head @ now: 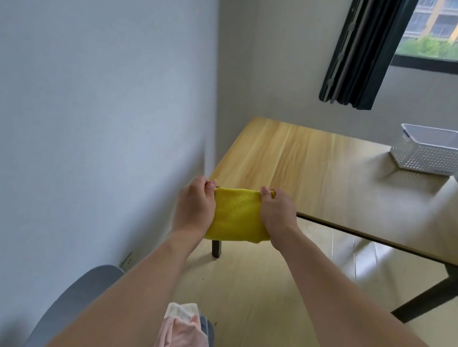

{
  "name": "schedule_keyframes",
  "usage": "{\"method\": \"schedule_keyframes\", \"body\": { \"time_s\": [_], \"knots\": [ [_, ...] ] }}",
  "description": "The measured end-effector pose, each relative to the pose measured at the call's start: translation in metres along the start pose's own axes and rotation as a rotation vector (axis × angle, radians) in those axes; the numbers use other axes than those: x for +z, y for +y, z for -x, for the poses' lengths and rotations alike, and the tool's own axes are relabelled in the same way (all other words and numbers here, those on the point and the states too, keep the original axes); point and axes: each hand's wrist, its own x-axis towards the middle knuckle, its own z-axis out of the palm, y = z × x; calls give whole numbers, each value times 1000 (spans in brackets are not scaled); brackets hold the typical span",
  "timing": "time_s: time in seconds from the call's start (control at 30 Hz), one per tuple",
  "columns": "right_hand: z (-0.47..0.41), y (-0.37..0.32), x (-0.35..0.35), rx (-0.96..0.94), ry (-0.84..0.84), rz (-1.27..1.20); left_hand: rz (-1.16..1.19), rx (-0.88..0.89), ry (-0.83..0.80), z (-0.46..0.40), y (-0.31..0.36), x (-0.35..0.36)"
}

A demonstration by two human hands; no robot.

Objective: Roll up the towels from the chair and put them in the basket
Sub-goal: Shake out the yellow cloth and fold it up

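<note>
Yellow towel [235, 216] stretched in the air between both hands, near the front-left corner of a wooden table [323, 167]. Pinched at its upper left corner by the left hand [195, 205], thumb and fingertips curled over the top edge. Pinched at the upper right corner by the right hand [276, 212] in the same way, fingers folded over the cloth. Hanging slack below the knuckles, lower hem loose. White perforated basket [434, 149] far beyond the right hand, on the table's far right side, well apart from the towel. More towels below the forearms: a pink towel [183, 346] with a cream towel [180, 310] just above it, both lying on a grey chair [77, 293] under the left forearm.
</note>
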Motion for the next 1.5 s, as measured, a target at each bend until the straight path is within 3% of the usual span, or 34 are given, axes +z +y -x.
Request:
{"method": "schedule_keyframes", "body": {
  "time_s": [0.13,0.27,0.4,0.53,0.63,0.77,0.87,1.2,1.5],
  "knots": [
    [2,-13,-21,7,6,-34,70,-105,-44,-2,26,0],
    [-3,-17,-36,47,30,-53,346,-361,-387,-7,27,6],
    [-10,-19,-48,64,68,-50,494,-381,-538,-16,30,5],
    [-24,-15,-58,74,92,-84,569,-359,-513,-31,42,16],
    [-39,-3,-73,190,94,-113,515,-311,-507,-41,54,36],
    [-62,18,-111,432,-10,-325,433,-263,-459,-42,81,77],
    [-80,32,-150,505,-107,-402,374,-199,-448,-45,106,117],
    [-174,54,-327,295,-49,-238,17,50,-364,-54,226,291],
    [-298,87,-460,261,13,-191,23,88,-368,-79,324,434]
  ]
}}
